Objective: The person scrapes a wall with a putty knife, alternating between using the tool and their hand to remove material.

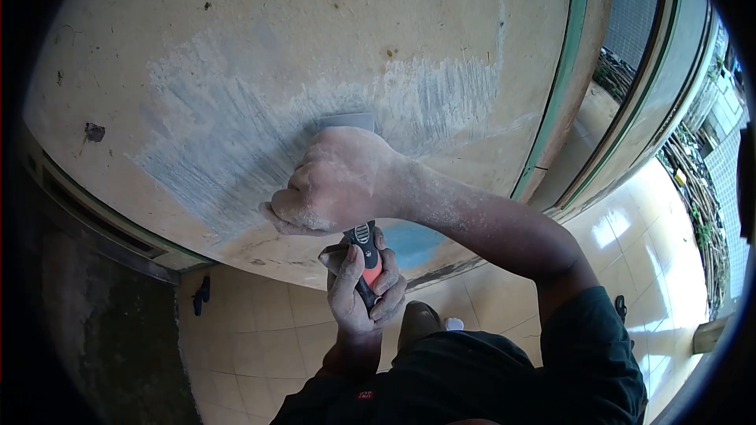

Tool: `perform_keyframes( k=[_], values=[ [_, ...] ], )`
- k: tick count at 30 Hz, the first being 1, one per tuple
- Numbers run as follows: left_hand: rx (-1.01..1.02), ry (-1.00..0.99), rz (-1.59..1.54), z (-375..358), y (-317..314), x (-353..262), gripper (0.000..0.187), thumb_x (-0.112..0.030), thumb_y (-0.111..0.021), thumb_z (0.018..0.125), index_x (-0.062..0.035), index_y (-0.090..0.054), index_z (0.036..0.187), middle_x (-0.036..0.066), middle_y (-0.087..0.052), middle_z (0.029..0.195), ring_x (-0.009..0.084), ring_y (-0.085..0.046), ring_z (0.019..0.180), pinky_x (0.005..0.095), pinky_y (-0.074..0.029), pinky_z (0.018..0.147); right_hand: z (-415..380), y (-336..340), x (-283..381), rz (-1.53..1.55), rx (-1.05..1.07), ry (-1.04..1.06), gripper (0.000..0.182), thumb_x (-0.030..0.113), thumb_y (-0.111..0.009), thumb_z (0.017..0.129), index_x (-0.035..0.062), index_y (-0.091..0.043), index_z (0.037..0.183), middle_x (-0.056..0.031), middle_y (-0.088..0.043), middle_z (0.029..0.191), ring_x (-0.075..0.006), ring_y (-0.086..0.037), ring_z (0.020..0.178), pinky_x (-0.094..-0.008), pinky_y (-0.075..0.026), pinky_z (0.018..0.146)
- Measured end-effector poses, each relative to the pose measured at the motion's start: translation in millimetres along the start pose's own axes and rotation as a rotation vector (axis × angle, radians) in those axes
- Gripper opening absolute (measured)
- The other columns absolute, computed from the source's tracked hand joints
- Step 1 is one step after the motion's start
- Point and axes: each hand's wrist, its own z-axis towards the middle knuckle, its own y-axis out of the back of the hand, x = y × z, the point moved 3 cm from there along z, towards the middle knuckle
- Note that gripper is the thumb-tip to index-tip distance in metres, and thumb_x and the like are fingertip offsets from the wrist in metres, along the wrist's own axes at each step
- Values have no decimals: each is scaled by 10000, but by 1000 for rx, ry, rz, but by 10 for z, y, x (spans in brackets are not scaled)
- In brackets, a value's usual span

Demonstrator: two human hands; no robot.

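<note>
A flat grey scraper blade (346, 120) lies against the scraped, whitish patch (228, 134) of the wall. Below the blade is my right hand (335, 181), dusty and closed round the tool, its grip mostly hidden by the fist. My left hand (366, 287) is wrapped round a black and red handle (368, 264) just under the right fist. Whether handle and blade are one tool cannot be seen. A grey pointed piece (334, 256) shows beside the left thumb.
A green-edged frame (557, 86) borders the wall on the right. Light blue paint (409, 244) shows low on the wall. Beneath are floor tiles (260, 346), a dark shoe (201, 296) and a small white object (453, 323). Sticks (705, 212) are piled outside.
</note>
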Motion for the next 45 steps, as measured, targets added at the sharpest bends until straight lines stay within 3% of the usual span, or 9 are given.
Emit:
perform_keyframes(
  k=[6,10,14,17,24,26,30,42,45],
  values=[
    [-41,64,223,-12,134,-118,319,-339,-323,986,-42,-365,1092,32,-401,590,69,-267,297,205,-228,266,-16,-101,53,-25,-119,3,387,257,-592,869,116,-464,532,13,-442,405,-151,-512,381,-296,-393,382],
    [19,41,174,92,126,-106,323,-338,-320,987,-35,-359,1091,35,-403,587,69,-273,302,201,-228,274,44,-43,-24,-55,-28,47,366,280,-623,836,111,-465,552,22,-442,404,-141,-517,385,-298,-401,384],
    [21,-23,134,173,77,-136,337,-288,-377,980,22,-428,1105,80,-434,606,65,-261,329,194,-225,285,74,22,-61,-66,-139,23,377,265,-607,856,114,-463,542,26,-426,385,-126,-512,378,-292,-395,376],
    [-18,-42,96,0,36,-11,329,-285,-377,981,19,-430,1096,74,-429,600,66,-252,321,198,-220,282,-47,-41,38,95,-43,-4,264,240,-573,807,106,-517,587,-8,-508,443,-176,-598,478,-325,-450,420],
    [-70,-81,163,53,133,-51,321,-266,-369,981,32,-425,1085,76,-423,588,69,-259,307,193,-217,273,5,-64,39,-82,12,6,271,234,-573,804,101,-501,578,-16,-506,436,-174,-594,468,-331,-458,433],
    [-49,-51,160,-33,69,-20,328,-277,-381,978,31,-425,1081,78,-425,584,69,-259,308,192,-218,275,-17,-18,92,69,-210,17,379,234,-625,837,119,-464,515,22,-423,384,-126,-494,366,-285,-382,370],
    [40,-91,117,178,89,-84,334,-298,-383,978,19,-431,1072,74,-426,574,72,-260,306,193,-227,281,101,-23,-47,-88,-75,66,400,260,-615,830,120,-450,494,23,-412,380,-139,-500,376,-288,-373,368],
    [-3,-28,281,218,95,-168,329,-336,-338,984,-23,-399,1067,39,-404,562,77,-260,282,201,-213,252,87,4,-95,-89,-159,40,340,245,-623,841,120,-476,561,26,-404,376,-123,-507,375,-285,-391,369],
    [-56,-64,219,82,56,-75,328,-288,-402,973,26,-441,1061,67,-428,574,59,-268,307,185,-222,274,10,18,13,-32,-170,24,361,236,-628,833,120,-461,534,25,-412,383,-121,-492,364,-280,-380,363]
  ],
)
